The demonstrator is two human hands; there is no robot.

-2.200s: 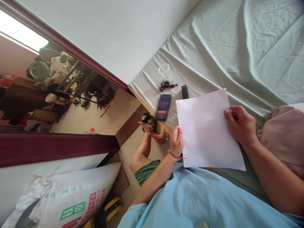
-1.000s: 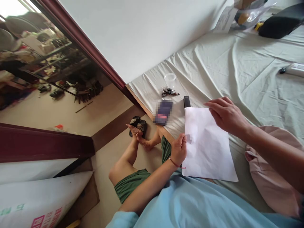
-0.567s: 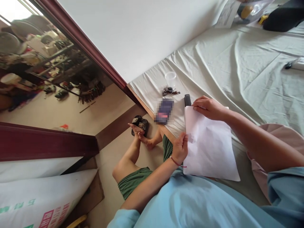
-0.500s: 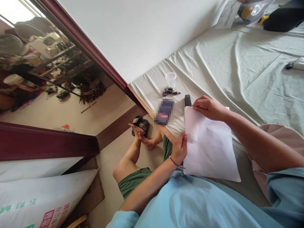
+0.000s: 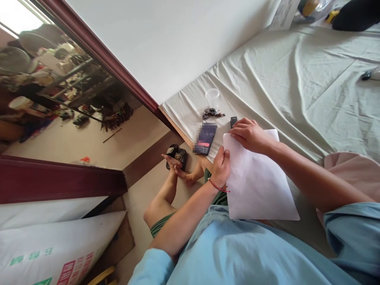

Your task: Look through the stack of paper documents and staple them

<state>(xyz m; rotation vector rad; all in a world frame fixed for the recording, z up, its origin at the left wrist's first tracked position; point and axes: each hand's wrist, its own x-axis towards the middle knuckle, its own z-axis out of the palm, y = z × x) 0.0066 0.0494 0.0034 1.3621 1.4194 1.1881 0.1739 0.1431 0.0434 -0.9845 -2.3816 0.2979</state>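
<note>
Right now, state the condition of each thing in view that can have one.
White rectangular paper: visible face blank, creased.
Left hand: gripping the paper's left edge.
Right hand: at the paper's top left corner, grip unclear.
Black rectangular phone: flat, screen lit, partly blurred.
Clear round plastic cup: upright.
Dark key-like bunch: heaped.
Black slippers: off the feet.
Pale green fabric sheet: wrinkled.
White printed sack: bulging.
Black rectangular block: partly hidden.

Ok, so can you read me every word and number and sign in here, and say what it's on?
None can be read for sure.
Sack: green and red characters, too blurred and partly cut off.
Phone: screen partly pixelated, unreadable.
Small black device: pale mark, too small.
Slippers: badges, too small.
Paper by the wall: faint marks, too blurred.
White sheet: no writing shows.
</note>
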